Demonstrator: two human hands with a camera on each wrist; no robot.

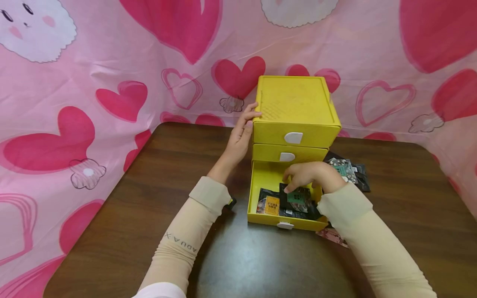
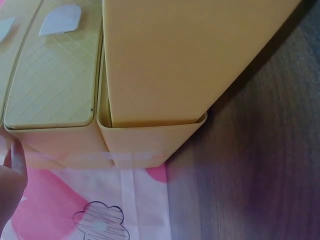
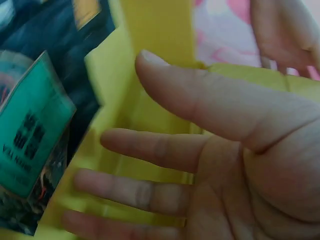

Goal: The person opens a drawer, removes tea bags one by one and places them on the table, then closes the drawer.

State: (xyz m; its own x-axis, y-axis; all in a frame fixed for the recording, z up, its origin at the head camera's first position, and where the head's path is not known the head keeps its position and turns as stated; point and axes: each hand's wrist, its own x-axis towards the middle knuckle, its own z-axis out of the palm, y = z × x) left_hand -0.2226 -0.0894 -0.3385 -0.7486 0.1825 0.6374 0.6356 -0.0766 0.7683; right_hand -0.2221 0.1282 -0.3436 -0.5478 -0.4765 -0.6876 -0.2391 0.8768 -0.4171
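A yellow drawer cabinet (image 1: 294,99) stands on the table with its bottom drawer (image 1: 261,218) pulled out. My left hand (image 1: 240,134) rests against the cabinet's left side, fingertips at the top edge; in the left wrist view only part of the hand (image 2: 11,187) shows. Inside the drawer lie dark packets, one with an orange label (image 1: 272,205) and one with a green label (image 1: 296,196). My right hand (image 1: 313,174) is over the drawer, beside the green-labelled packet. In the right wrist view its fingers (image 3: 150,150) are extended and spread, with nothing held between them.
More dark and clear packets (image 1: 344,169) lie on the table right of the cabinet. A pink printed packet (image 1: 333,236) pokes out beside the drawer's front right corner. Near the left sleeve sits a small black-and-yellow thing (image 1: 231,203). Heart-patterned cloth (image 1: 179,103) hangs behind the table.
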